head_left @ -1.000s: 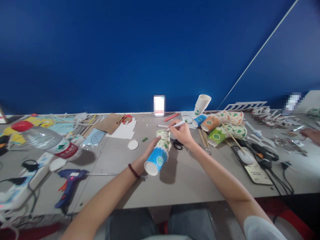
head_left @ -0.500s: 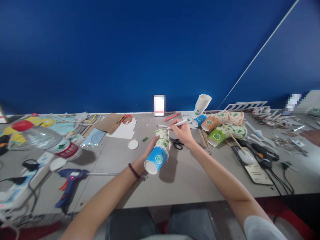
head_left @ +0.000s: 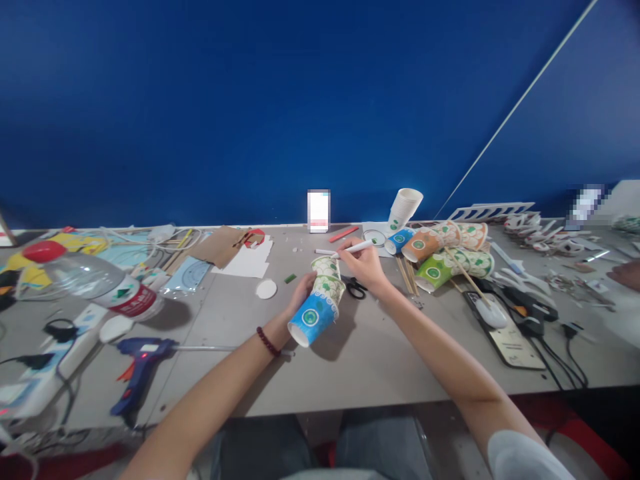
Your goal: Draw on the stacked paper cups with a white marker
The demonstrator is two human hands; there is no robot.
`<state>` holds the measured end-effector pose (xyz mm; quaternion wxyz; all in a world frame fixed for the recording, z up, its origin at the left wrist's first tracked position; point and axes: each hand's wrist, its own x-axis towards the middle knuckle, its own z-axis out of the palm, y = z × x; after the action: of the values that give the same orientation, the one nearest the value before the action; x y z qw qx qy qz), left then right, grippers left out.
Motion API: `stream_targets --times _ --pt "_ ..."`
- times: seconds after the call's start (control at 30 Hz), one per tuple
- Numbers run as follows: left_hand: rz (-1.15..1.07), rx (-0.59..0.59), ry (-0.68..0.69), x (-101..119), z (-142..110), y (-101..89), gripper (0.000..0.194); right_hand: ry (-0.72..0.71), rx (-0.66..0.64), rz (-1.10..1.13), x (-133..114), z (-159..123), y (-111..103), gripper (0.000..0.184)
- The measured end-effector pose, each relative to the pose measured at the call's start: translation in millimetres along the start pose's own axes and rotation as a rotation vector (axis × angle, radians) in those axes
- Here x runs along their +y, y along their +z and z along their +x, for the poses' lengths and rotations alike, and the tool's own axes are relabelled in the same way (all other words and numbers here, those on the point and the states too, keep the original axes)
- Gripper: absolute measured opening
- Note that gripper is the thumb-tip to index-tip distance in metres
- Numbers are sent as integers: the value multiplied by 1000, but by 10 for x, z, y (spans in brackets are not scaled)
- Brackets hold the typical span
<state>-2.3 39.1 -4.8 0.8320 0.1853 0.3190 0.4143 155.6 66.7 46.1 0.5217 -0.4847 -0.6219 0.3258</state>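
Joined paper cups [head_left: 314,315], blue at the near end and white with green leaves at the far end, are tilted above the table in my left hand [head_left: 301,291]. Its fingers wrap round their left side and are partly hidden behind them. My right hand [head_left: 367,264] pinches a white pen [head_left: 361,247], whose tip is at the rim of the far cup; whether it touches cannot be told. Black scissors [head_left: 356,288] lie under and beside my right hand. A white round disc [head_left: 266,289] and a small green piece [head_left: 291,279] lie left of the cups.
A blue glue gun [head_left: 145,363] and a large water bottle [head_left: 107,283] are at left, near a power strip [head_left: 55,360]. More joined cups [head_left: 453,268], a cup stack [head_left: 404,208] and a phone [head_left: 520,343] are at right. Another person's hand [head_left: 625,275] shows at the far right.
The cups have turned slightly in my left hand, their blue print shifting left. My right hand and the pen have moved very little. The other person's hand has shifted right.
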Motion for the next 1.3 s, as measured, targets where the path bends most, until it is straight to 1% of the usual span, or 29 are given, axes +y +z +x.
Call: stream_targets --times 0.23,0.3,0.4,0.5,0.67,0.8,0.93,1.1,1.17,1.3 --pt "1 -105 -72 -19 -6 9 28 -6 -27 -23 31 -5 -1 10" --pt "12 -93 -70 -27 3 0 28 -16 -37 -46 46 -4 1 11" --pt "17 -33 -72 -30 9 0 27 -12 -50 -97 61 -2 7 12" --pt "14 -7 -93 -25 -1 22 28 -13 -53 -125 68 -2 15 12" --pt "23 -13 -90 -31 -15 47 30 -14 -53 -153 78 -7 31 13" --pt "6 -35 -81 -51 -7 18 27 -4 -52 -177 83 -13 38 13" --pt "5 -46 -88 -61 4 -6 28 2 -55 -166 70 -14 27 13" --pt "-8 -15 -69 -45 -7 20 27 2 -39 -164 45 -13 6 11" --pt "-11 -22 -93 -40 -13 28 25 -4 -30 -162 43 -11 2 10" --pt "3 -27 -65 -45 -13 24 27 -24 -32 -156 56 -7 -3 9"
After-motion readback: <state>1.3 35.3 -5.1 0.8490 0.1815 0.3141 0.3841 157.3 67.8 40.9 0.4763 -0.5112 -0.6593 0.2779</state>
